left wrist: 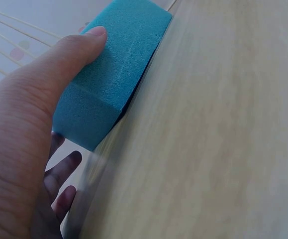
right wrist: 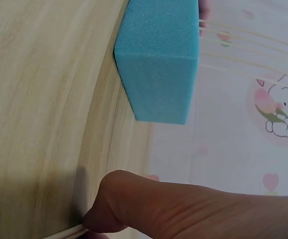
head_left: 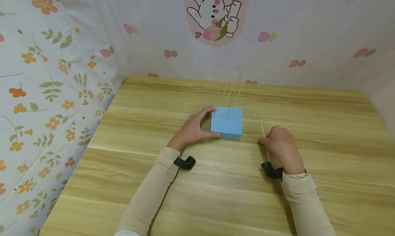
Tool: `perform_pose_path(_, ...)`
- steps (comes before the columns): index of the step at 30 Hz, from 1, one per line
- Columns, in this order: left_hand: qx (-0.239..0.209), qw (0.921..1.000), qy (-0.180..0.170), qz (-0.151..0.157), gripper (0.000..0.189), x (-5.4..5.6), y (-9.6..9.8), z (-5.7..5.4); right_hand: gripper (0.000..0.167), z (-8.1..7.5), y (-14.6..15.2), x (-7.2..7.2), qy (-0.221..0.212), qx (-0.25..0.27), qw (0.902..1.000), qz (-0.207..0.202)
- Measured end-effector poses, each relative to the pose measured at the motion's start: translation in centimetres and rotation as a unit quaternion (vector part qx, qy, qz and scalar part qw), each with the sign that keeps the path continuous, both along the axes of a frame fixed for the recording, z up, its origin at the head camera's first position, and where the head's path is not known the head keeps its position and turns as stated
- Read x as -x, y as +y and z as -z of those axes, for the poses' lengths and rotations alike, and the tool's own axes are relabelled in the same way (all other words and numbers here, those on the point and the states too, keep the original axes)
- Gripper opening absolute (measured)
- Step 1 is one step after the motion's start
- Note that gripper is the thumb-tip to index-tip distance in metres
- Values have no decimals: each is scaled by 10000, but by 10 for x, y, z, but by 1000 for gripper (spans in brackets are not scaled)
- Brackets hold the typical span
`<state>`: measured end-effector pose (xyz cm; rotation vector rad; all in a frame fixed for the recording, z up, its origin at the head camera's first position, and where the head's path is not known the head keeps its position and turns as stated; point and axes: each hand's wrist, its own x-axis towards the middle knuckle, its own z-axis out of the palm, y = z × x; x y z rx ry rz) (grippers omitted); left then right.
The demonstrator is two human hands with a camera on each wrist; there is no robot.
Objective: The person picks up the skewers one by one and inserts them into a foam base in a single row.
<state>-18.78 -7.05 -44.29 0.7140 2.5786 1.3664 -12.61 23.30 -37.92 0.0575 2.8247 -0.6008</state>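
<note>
A light blue foam block (head_left: 226,127) lies on the table, with several thin wooden skewers (head_left: 240,91) standing in its top, leaning slightly. Small holes dot the same face. My left hand (head_left: 192,129) grips the block from its left side; in the left wrist view the thumb presses the near face, while some fingers reach past the far corner. To the right, apart from the block, my right hand (head_left: 282,145) pinches a thin skewer (head_left: 261,126) that points away from me. The right wrist view shows what looks like two skewer ends (right wrist: 69,232) under the thumb; the count is unclear.
The wood-grain table (head_left: 324,143) meets a white printed cloth (head_left: 148,23) with a rabbit picture at the back. Flowered cloth (head_left: 55,102) hangs along the left side. Black curved wrist pieces (head_left: 184,163) sit at both cuffs.
</note>
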Motion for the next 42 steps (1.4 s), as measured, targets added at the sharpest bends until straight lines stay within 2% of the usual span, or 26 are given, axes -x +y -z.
perform_pose_path(11, 51, 10000, -20, -24, 96, 0, 0, -1, 52, -9, 0, -2, -185, -115, 9998, -38)
perform_pose_path(19, 18, 10000, -23, -22, 95, 0, 0, -2, 43, -18, 1, 1, -1187, 172, 9923, -316)
perform_pose_path(21, -7, 10000, -35, -12, 96, 0, 0, -2, 44, -17, 1, 2, -1308, 265, 9905, -330)
perform_pose_path(32, -56, 9999, -83, 3, 96, -2, 0, 1, 45, -12, -1, 3, -1025, 92, 9942, -308)
perform_pose_path(37, 9, 9999, -94, -33, 95, -2, 0, -1, 46, -12, 0, 3, -1006, 192, 9944, -243)
perform_pose_path(42, 28, 9999, -104, -24, 96, -1, 1, -1, 43, -15, 4, 0, -692, 416, 9967, -77)
